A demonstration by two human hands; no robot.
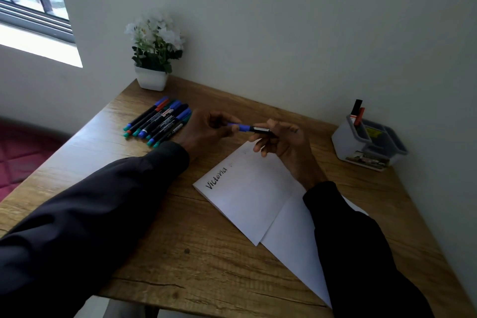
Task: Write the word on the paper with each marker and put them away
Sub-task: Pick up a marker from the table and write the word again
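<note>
— 2 hands on 1 marker, held in the air above the top of the paper [254, 196]. Why both?

— It looks like a cap job. The left hand [206, 129] pinches the blue cap end of the blue marker [249, 128], the right hand [284, 141] is curled around the black barrel. Whether the cap is coming off or going on, I cannot tell.

— And the paper sits angled under the right forearm?

— Tilted for a comfortable writing slant, I would guess. "Victoria" is written in black near its upper left edge, with a faint mark just beside it that is too pale to read.

— So how far along?

— Early, by my judgement. A loose group of unused markers [157, 121] lies on the tabletop [180, 253] at the left, near the left hand, within easy reach. The organizer box [369, 143] stands well apart at the right, and 2 markers [357, 111], 1 black-capped and 1 red-capped, stand upright in its rear compartment.

— That is the put-away spot?

— Likely, since it is on the writing hand's side.

— The flower pot [152, 59]?

— Back corner, clear of everything.
</note>
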